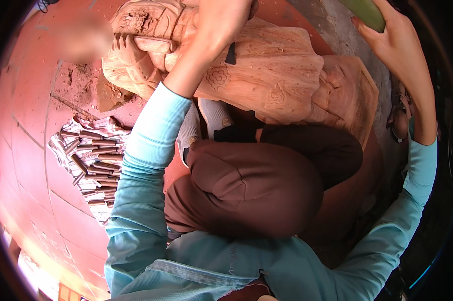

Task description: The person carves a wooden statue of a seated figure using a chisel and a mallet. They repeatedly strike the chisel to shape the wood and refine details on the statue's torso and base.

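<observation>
Floor, red-painted, carrying all items. Carved wooden statue, large, pale, lying far centre beyond the seated person's knees. Chisels, a spread of many on striped cloth, near left. Green mallet, far right, raised and gripped by the right hand. Left hand closed on the statue's upper part, apparently steadying a dark blade; judged best struck lightly, blade kept angled along the grain.

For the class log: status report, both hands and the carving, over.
Left hand on wooden carving, holding dark chisel. Right hand raised, gripping green mallet. Nothing blocking.
</observation>
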`<state>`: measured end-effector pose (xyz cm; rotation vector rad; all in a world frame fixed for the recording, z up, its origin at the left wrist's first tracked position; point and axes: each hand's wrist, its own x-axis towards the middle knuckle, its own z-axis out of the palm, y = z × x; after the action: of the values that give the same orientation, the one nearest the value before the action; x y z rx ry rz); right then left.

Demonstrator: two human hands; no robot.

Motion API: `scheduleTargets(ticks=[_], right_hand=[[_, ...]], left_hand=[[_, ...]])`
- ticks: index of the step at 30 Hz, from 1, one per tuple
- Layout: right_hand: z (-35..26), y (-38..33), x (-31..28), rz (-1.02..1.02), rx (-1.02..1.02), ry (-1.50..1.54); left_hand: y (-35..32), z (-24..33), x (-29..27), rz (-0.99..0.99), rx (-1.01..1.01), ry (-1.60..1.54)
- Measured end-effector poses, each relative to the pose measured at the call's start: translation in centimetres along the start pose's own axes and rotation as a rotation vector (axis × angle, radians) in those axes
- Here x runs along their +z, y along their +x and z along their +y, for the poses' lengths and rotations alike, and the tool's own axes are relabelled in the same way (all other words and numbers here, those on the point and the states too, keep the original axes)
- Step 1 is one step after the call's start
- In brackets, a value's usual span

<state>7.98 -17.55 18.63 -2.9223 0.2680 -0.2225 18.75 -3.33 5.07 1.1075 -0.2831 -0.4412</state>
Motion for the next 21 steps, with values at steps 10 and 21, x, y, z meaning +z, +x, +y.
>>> scheduleTargets(ticks=[10,21], right_hand=[[-1.6,-0.9,0.3,0.04,-0.254,-0.103],[-2.1,-1.7,0.4,0.147,0.275,0.255]], left_hand=[[-0.1,0.4,0.4,0.0,-0.051,0.101],[-1.0,2.2,-1.2,-0.058,0.048,-0.128]])
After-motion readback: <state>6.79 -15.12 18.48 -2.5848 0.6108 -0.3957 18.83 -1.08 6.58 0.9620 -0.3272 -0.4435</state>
